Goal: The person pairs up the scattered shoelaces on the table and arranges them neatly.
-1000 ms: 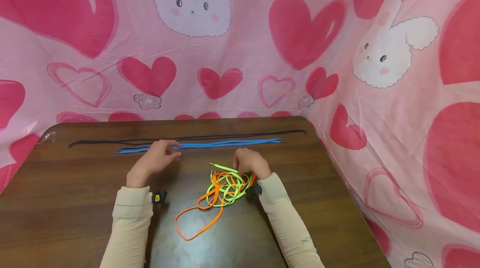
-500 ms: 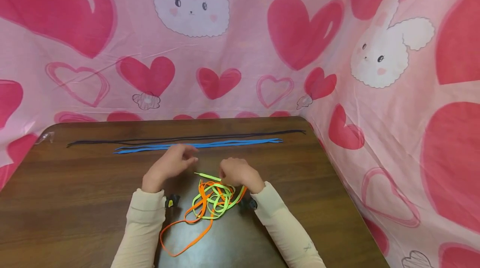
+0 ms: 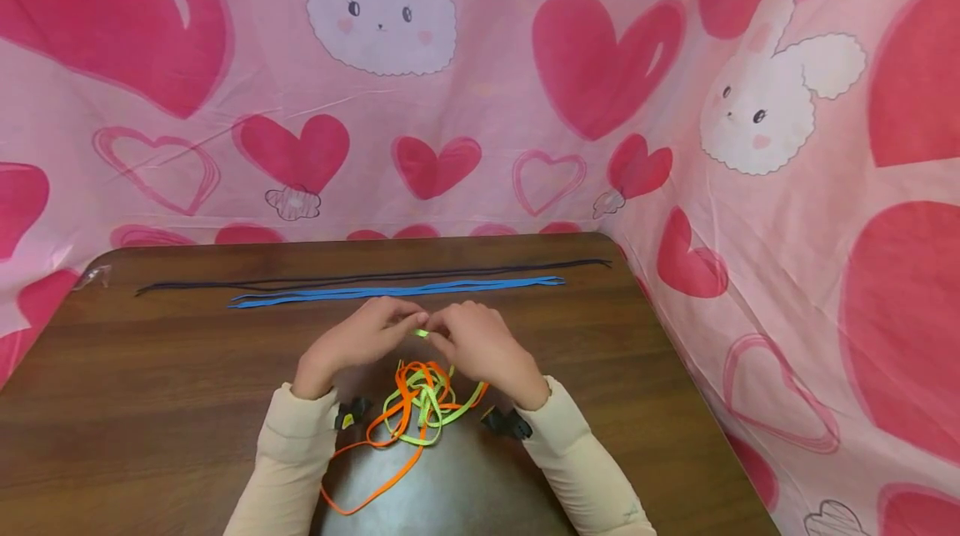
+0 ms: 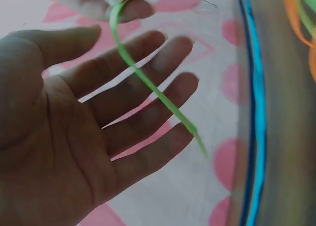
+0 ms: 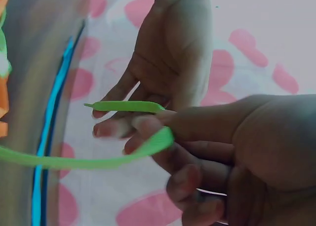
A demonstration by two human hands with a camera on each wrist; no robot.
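My right hand (image 3: 483, 344) pinches a flat yellow-green shoelace (image 5: 128, 106) between thumb and forefinger, close to its tipped end. In the right wrist view the rest of that lace droops from the pinch toward the left. My left hand (image 4: 113, 102) is beside it, fingers spread and relaxed; the lace's free end crosses in front of those fingers in the left wrist view. Below both hands, the green lace lies tangled with an orange shoelace (image 3: 348, 512) on the table, a long orange loop trailing toward the front.
Behind the hands, blue shoelaces (image 3: 487, 283) lie stretched out in a bundle across the brown table (image 3: 150, 394). Dark laces (image 3: 195, 284) run alongside, farther back. A pink cloth (image 3: 495, 77) with hearts and rabbits hangs behind the table and along its right side.
The left hand has moved right, beside the right hand. The right hand first moved left and nearer, then lifted the green lace's end off the pile. The tangle shifted left and nearer.
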